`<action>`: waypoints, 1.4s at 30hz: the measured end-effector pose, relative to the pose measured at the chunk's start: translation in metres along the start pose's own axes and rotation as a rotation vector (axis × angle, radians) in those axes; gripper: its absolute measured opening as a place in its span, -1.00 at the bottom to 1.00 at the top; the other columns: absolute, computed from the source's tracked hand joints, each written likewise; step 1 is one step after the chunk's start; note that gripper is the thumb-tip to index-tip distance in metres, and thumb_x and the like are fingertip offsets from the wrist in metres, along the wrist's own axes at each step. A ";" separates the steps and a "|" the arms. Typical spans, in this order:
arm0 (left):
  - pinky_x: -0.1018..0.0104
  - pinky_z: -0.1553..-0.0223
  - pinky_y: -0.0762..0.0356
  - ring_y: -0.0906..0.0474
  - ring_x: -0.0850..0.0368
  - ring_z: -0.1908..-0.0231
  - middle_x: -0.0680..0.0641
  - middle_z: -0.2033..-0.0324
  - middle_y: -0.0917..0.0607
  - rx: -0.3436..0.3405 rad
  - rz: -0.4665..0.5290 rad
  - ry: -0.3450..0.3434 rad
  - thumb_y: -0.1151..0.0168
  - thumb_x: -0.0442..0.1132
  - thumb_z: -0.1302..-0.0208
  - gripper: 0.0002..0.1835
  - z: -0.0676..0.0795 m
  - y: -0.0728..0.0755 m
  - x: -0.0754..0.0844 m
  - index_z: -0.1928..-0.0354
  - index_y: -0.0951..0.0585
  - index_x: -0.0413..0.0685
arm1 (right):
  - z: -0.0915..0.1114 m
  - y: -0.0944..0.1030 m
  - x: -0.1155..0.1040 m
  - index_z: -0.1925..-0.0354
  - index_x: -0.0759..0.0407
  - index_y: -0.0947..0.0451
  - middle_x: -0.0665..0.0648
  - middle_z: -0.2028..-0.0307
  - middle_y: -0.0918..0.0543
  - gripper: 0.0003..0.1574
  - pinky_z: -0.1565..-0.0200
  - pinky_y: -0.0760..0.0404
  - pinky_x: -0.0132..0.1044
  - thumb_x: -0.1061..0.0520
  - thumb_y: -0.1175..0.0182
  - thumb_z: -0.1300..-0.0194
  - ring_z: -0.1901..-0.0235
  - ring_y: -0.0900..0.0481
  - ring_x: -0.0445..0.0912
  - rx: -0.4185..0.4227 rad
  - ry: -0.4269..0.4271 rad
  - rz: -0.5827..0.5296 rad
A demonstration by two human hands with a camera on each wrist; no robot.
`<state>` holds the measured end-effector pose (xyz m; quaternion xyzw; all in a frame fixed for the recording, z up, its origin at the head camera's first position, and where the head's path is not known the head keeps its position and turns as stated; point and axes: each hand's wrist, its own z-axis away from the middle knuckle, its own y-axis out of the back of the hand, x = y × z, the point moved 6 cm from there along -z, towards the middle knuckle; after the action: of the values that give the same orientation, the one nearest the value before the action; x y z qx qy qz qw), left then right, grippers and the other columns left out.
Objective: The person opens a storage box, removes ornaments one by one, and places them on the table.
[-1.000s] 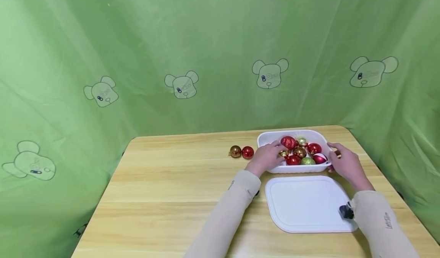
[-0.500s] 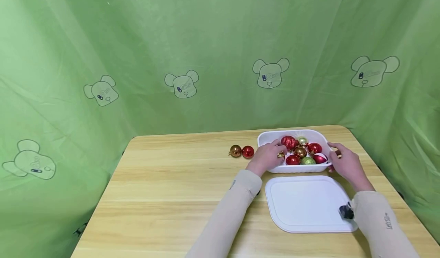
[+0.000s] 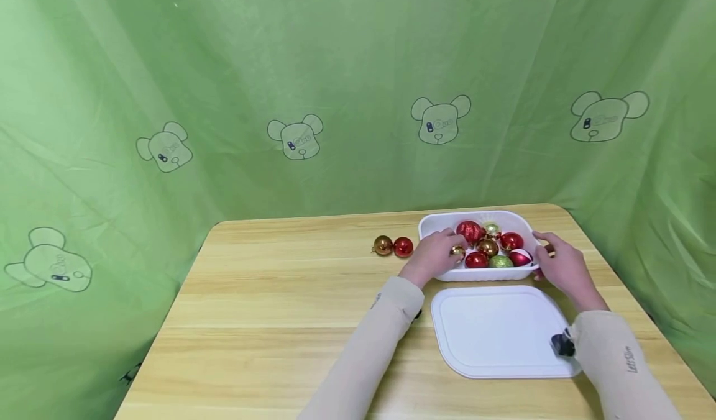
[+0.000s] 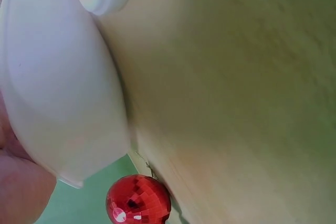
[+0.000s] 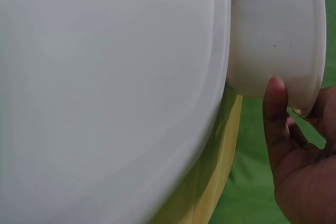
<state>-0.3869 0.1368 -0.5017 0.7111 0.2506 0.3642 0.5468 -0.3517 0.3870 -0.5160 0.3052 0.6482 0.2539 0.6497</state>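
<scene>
A white plastic container (image 3: 486, 274) at the back right of the table holds several Christmas baubles, among them a glittery red one (image 3: 470, 232), a green one (image 3: 500, 262) and a red-and-white one (image 3: 521, 258). My left hand (image 3: 432, 257) reaches over its left side and holds a gold bauble (image 3: 457, 253) inside, partly hidden by the fingers. At the opposite end my right hand (image 3: 565, 271) pinches the container's wall; in the right wrist view the thumb (image 5: 275, 103) presses the outer side. The left wrist view shows little of the left hand (image 4: 23, 190).
A white lid (image 3: 503, 333) lies flat in front of the container, under the right wrist. Left of the container, a gold-brown bauble (image 3: 383, 245) and a shiny red bauble (image 3: 403, 247) sit side by side on the wooden table (image 3: 268, 308). Green curtain (image 3: 358, 178) surrounds the table.
The gold bauble at the left fingers has shifted slightly left and toward the near side inside the container. The right hand, container and lid stay where they were.
</scene>
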 end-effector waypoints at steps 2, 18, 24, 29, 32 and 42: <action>0.37 -0.16 -0.60 -0.63 0.23 -0.02 0.16 -0.10 -0.66 0.015 0.020 -0.016 -0.30 -0.03 -0.45 -0.70 0.000 -0.001 -0.001 -0.18 -0.65 0.29 | 0.000 0.000 0.000 -0.54 0.39 -0.12 0.61 0.00 -0.52 -0.32 0.50 -0.73 -0.19 0.08 0.20 -0.64 0.53 -0.68 -0.01 0.001 0.002 -0.001; 0.50 -0.29 -0.48 -0.55 0.31 -0.18 0.18 -0.19 -0.60 0.141 0.405 -0.059 -0.24 -0.03 -0.49 -0.65 0.016 0.012 -0.016 -0.26 -0.62 0.24 | -0.003 -0.005 0.002 -0.54 0.39 -0.13 0.60 0.02 -0.53 -0.33 0.51 -0.73 -0.20 0.09 0.19 -0.64 0.53 -0.67 -0.02 -0.003 0.013 0.004; 0.45 -0.32 -0.47 -0.54 0.28 -0.22 0.16 -0.19 -0.60 0.188 0.447 -0.078 -0.25 -0.05 -0.48 -0.63 0.023 0.023 -0.020 -0.27 -0.62 0.22 | -0.003 -0.006 0.003 -0.55 0.38 -0.12 0.59 0.00 -0.52 -0.32 0.50 -0.73 -0.20 0.07 0.20 -0.65 0.52 -0.67 -0.02 -0.007 0.005 0.008; 0.43 -0.33 -0.47 -0.55 0.27 -0.23 0.15 -0.21 -0.61 0.213 0.475 -0.072 -0.26 -0.06 -0.48 -0.64 0.030 0.035 -0.029 -0.25 -0.63 0.19 | -0.004 -0.006 0.003 -0.55 0.38 -0.11 0.60 -0.01 -0.51 -0.32 0.50 -0.73 -0.19 0.06 0.21 -0.65 0.51 -0.67 -0.02 -0.012 0.005 0.009; 0.39 -0.33 -0.49 -0.56 0.24 -0.23 0.13 -0.21 -0.63 0.233 0.479 -0.064 -0.27 -0.07 -0.47 -0.65 0.035 0.043 -0.036 -0.24 -0.63 0.17 | -0.004 -0.006 0.002 -0.56 0.37 -0.10 0.59 -0.01 -0.51 -0.31 0.50 -0.73 -0.19 0.05 0.21 -0.65 0.51 -0.67 -0.01 -0.012 0.003 0.012; 0.45 -0.15 -0.63 -0.60 0.20 -0.16 0.03 -0.22 -0.62 0.255 0.554 -0.035 -0.29 -0.18 -0.46 -0.71 0.052 0.057 -0.061 -0.17 -0.66 0.11 | -0.003 -0.005 0.004 -0.57 0.36 -0.07 0.61 -0.03 -0.49 -0.31 0.50 -0.73 -0.20 0.06 0.21 -0.66 0.52 -0.67 -0.02 -0.007 -0.003 0.013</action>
<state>-0.3850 0.0438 -0.4689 0.8214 0.0817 0.4527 0.3371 -0.3545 0.3868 -0.5220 0.3074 0.6443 0.2600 0.6503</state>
